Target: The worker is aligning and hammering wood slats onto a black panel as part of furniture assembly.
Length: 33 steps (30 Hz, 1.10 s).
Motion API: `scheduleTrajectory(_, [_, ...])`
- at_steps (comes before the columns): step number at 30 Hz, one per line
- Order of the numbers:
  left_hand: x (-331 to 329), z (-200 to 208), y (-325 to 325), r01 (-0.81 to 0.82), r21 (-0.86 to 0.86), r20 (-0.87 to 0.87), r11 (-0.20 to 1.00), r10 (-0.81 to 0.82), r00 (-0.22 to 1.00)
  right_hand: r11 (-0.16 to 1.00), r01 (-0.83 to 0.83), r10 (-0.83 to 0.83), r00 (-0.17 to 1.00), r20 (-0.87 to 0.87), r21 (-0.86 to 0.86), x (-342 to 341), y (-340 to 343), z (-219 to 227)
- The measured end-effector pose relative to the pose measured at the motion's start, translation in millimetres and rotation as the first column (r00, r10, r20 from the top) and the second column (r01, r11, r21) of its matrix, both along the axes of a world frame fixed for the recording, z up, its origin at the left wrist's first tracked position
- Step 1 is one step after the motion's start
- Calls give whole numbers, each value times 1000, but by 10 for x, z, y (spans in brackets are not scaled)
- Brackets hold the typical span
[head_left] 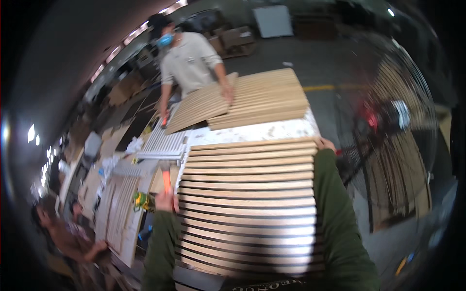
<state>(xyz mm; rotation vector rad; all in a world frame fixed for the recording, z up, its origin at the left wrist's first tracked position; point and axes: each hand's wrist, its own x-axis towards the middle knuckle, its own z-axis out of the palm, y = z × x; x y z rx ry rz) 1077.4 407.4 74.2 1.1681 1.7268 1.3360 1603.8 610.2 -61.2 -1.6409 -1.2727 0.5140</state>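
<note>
One slatted wood panel, light slats with dark gaps, lies flat on the worktable, centre view, directly in front of the person, slats running left to right. Left hand: fingers wrapped round the orange handle of a hammer, at the panel's left edge, hammer head pointing away from the person. Right hand: at the panel's far right corner, fingers bent over the edge; blurry there, so can't tell how tightly they close. Both forearms in dark green sleeves, one along each side of the panel. Just left of the left hand, a green-and-yellow tool. Beyond the panel, a larger wood panel and a smaller tilted panel overlap. Across the table, a co-worker in a light shirt and blue mask, one hand on the smaller panel, the other round something with an orange-red handle. White slatted piece nearby. Right side: big caged fan. Lower left: shirtless person beside more slatted panels.
</note>
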Motion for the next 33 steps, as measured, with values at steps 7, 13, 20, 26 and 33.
scheduleTrajectory(7, [-1098, -446, 1374, -137, -333, 192, 933, 210, 959, 990, -121, 141, 929, -341, 79, -42, -60, -146])
scheduleTrajectory(13, [-1195, -832, 1780, -29, -207, 254, 978, 82, 964, 993, -75, 110, 836, -538, 87, -185, -143, 94])
scheduleTrajectory(20, [-1249, -784, 1830, 14, -291, 305, 957, 78, 949, 994, -70, 105, 843, -528, 86, -204, -111, 143])
scheduleTrajectory(26, [-1200, -838, 1782, 35, -297, 328, 954, 67, 942, 993, -69, 112, 831, -545, 99, -149, -97, 56])
scheduleTrajectory(33, [-1210, -736, 1758, 7, -337, 327, 942, 109, 939, 992, -74, 113, 871, -478, 100, -93, -109, -6])
